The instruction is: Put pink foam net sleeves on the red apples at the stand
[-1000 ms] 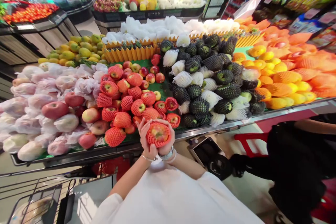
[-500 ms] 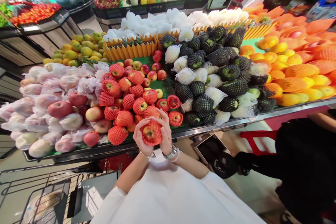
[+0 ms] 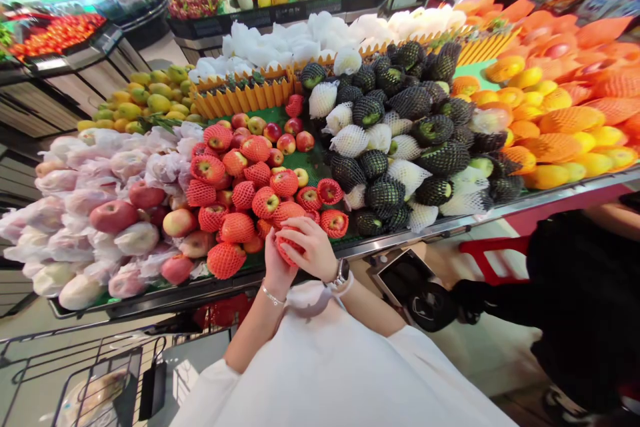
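Note:
Close in front of my chest, an apple in a red foam net point(image 3: 289, 248) is held between both hands, mostly covered by fingers. My left hand point(image 3: 278, 265) cups it from the left and below. Over its top and right side lie the curled fingers of my right hand point(image 3: 314, 245), with a dark watch on that wrist. Just beyond my hands is a pile of apples in red foam nets point(image 3: 237, 227). Several bare apples point(image 3: 273, 132) lie behind that pile on a green mat point(image 3: 311, 163).
Wrapped pale fruit and large bare apples point(image 3: 114, 217) fill the stand's left. Netted avocado-like green fruit point(image 3: 385, 193) and mangoes point(image 3: 550, 175) lie to the right. A metal rail point(image 3: 370, 247) edges the stand. A wire cart point(image 3: 95, 373) stands lower left; a person in black point(image 3: 583, 307) is at right.
My right hand has moved from the apple's right side onto its top, turning it and covering it. The view has shifted slightly.

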The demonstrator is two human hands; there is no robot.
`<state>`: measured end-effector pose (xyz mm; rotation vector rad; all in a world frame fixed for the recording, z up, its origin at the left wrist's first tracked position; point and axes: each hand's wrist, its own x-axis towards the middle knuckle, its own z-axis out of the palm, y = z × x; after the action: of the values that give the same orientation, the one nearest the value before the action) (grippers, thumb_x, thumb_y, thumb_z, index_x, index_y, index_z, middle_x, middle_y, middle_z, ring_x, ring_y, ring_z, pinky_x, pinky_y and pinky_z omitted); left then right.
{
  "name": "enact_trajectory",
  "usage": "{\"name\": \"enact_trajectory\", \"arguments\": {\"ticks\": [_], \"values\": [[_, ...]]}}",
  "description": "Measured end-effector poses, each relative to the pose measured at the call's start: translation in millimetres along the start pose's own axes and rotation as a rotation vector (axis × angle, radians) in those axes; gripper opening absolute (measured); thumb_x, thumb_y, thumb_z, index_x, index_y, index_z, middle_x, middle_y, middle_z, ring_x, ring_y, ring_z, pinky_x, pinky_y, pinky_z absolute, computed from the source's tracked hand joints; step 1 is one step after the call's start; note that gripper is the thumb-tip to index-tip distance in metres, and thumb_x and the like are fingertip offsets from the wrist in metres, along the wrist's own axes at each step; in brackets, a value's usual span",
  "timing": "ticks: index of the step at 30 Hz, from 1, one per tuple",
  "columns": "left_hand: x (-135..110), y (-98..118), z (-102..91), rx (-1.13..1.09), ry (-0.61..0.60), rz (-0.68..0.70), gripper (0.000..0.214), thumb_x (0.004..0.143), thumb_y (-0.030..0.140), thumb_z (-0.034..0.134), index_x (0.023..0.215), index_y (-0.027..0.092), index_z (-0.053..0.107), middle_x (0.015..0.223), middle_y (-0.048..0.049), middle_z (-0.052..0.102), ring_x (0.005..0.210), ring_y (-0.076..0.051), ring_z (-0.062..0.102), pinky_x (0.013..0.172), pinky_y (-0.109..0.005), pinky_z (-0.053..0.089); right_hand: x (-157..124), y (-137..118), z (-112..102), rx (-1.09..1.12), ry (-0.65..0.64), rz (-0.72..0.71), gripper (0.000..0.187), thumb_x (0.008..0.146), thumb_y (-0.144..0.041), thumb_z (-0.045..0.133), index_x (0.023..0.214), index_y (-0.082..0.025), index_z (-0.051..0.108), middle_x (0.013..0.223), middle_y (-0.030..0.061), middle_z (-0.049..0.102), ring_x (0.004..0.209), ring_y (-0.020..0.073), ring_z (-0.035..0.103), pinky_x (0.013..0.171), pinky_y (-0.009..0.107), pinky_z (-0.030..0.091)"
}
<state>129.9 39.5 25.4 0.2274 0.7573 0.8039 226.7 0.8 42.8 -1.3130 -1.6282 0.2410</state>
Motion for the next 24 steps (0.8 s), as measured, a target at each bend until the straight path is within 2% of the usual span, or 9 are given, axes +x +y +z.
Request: {"name": "enact_trajectory", "arguments": {"ticks": [3, 5, 9, 12, 14, 17, 19, 21, 24], "values": [[-6, 0, 4.5, -0.012, 0.011, -0.04, 0.048, 0.097, 0.049, 0.034, 0.107, 0.012, 0.062, 0.1, -0.0093, 0.067, 0.084, -0.017, 0.066, 0.073, -0.027, 0.055, 2, 6, 4, 0.048, 0.046, 0.16, 0.025, 0.092, -0.028, 0.049, 0.098, -0.016, 0.069, 0.101, 0.0094, 0.066, 0.097, 0.0205, 0.059, 0.089, 0.036, 0.048], [-8, -4, 6.0, -0.026, 0.04, -0.026, 0.04, 0.096, 0.044, 0.042, 0.112, 0.013, 0.061, 0.104, -0.0088, 0.067, 0.088, -0.017, 0.066, 0.077, -0.025, 0.054, 3, 8, 6, 0.115, 0.049, 0.216, 0.029, 0.094, -0.029, 0.045, 0.099, -0.017, 0.069, 0.102, 0.0087, 0.067, 0.099, 0.0205, 0.06, 0.092, 0.037, 0.047], [-7, -6, 7.9, -0.044, 0.082, 0.054, 0.037, 0.095, 0.039, 0.047, 0.121, 0.015, 0.059, 0.115, -0.0085, 0.065, 0.1, -0.018, 0.064, 0.087, -0.028, 0.053, 4, 14, 3, 0.507, 0.055, 0.303, 0.044, 0.1, -0.036, 0.028, 0.123, -0.018, 0.061, 0.129, 0.0078, 0.06, 0.121, 0.019, 0.054, 0.108, 0.038, 0.039], [-9, 1, 9.2, -0.025, 0.058, 0.107, 0.04, 0.096, 0.042, 0.042, 0.121, 0.016, 0.059, 0.119, -0.0093, 0.064, 0.104, -0.023, 0.063, 0.084, -0.035, 0.055, 3, 19, -4, 0.679, 0.143, 0.37, 0.049, 0.101, -0.041, 0.023, 0.135, -0.02, 0.051, 0.14, 0.0066, 0.051, 0.129, 0.0193, 0.048, 0.11, 0.04, 0.037], [-11, 7, 8.5, -0.006, -0.005, 0.101, 0.04, 0.097, 0.043, 0.041, 0.12, 0.016, 0.06, 0.121, -0.0095, 0.064, 0.104, -0.023, 0.063, 0.078, -0.034, 0.057, 1, 21, -9, 0.592, 0.181, 0.322, 0.048, 0.1, -0.043, 0.029, 0.138, -0.023, 0.047, 0.146, 0.0055, 0.044, 0.137, 0.0206, 0.039, 0.115, 0.042, 0.03], [-14, 10, 3.9, 0.028, -0.071, 0.074, 0.037, 0.095, 0.041, 0.048, 0.12, 0.017, 0.06, 0.122, -0.0091, 0.063, 0.101, -0.021, 0.064, 0.075, -0.03, 0.057, -3, 18, -13, 0.4, -0.002, 0.11, 0.052, 0.096, -0.047, 0.042, 0.143, -0.025, 0.042, 0.153, 0.0067, 0.032, 0.144, 0.024, 0.025, 0.119, 0.046, 0.018], [-14, 10, -1.1, 0.059, -0.025, 0.073, 0.033, 0.092, 0.034, 0.054, 0.119, 0.017, 0.061, 0.121, -0.0078, 0.063, 0.098, -0.019, 0.065, 0.074, -0.026, 0.057, -6, 17, -13, 0.289, -0.141, -0.003, 0.058, 0.092, -0.046, 0.051, 0.144, -0.024, 0.039, 0.155, 0.0108, 0.027, 0.144, 0.0259, 0.022, 0.118, 0.048, 0.02], [-14, 10, -6.7, 0.093, 0.019, 0.08, 0.032, 0.087, 0.029, 0.061, 0.116, 0.016, 0.062, 0.118, -0.0078, 0.064, 0.096, -0.018, 0.065, 0.074, -0.024, 0.056, -8, 17, -15, 0.211, -0.194, -0.06, 0.06, 0.09, -0.04, 0.056, 0.145, -0.023, 0.037, 0.153, 0.014, 0.028, 0.143, 0.0256, 0.024, 0.116, 0.047, 0.024], [-15, 11, -13.2, 0.161, -0.062, 0.094, 0.042, 0.075, 0.028, 0.074, 0.114, 0.016, 0.063, 0.117, -0.0082, 0.065, 0.101, -0.021, 0.063, 0.082, -0.029, 0.055, -9, 21, -25, 0.185, -0.214, -0.088, 0.068, 0.088, -0.036, 0.06, 0.147, -0.023, 0.029, 0.152, 0.0159, 0.027, 0.143, 0.0252, 0.025, 0.115, 0.046, 0.028]]}}
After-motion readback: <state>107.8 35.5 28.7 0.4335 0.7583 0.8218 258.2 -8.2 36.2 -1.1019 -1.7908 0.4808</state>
